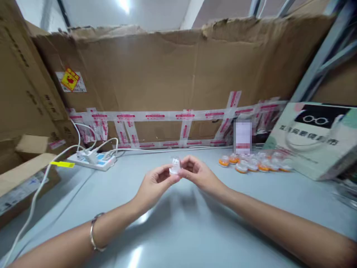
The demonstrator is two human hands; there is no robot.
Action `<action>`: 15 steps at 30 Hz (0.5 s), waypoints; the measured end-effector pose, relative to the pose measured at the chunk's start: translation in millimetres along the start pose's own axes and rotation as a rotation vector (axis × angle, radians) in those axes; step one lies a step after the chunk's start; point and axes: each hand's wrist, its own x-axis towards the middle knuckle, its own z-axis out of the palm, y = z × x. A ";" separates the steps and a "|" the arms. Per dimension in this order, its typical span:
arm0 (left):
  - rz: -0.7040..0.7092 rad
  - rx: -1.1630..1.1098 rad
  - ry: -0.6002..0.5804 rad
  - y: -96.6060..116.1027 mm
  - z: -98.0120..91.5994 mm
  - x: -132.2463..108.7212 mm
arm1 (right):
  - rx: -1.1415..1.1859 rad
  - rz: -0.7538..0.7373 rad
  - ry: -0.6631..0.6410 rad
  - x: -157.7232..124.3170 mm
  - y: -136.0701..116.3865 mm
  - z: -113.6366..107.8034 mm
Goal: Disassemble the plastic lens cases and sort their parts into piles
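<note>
Gripping 1 small clear-domed container [175, 168] between them, the left hand [154, 185] and the right hand [203, 175] were raised above the grey table [206, 242]. The left thumb and fingers, set narrowly apart, pinched its pale lower part from the left; the right thumb and fingers, also narrow, touched its right side. The container (a little blurred, with something white inside) stood roughly upright. Orange-based containers [253, 166] sat well apart, to the right.

Workshop: taped cardboard [156, 74], metal racking [316, 67]
</note>
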 end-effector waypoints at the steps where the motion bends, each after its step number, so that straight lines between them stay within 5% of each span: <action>1: -0.013 0.016 -0.018 -2.5 0.4 0.8 | -0.053 -0.005 0.017 0.8 1.1 -1.9; 7: -0.024 0.051 -0.052 -14.0 3.5 3.0 | -0.215 -0.007 0.101 1.9 7.6 -2.4; 15: -0.042 0.038 -0.032 -9.5 3.0 2.7 | -0.122 0.004 0.136 0.2 -0.8 7.1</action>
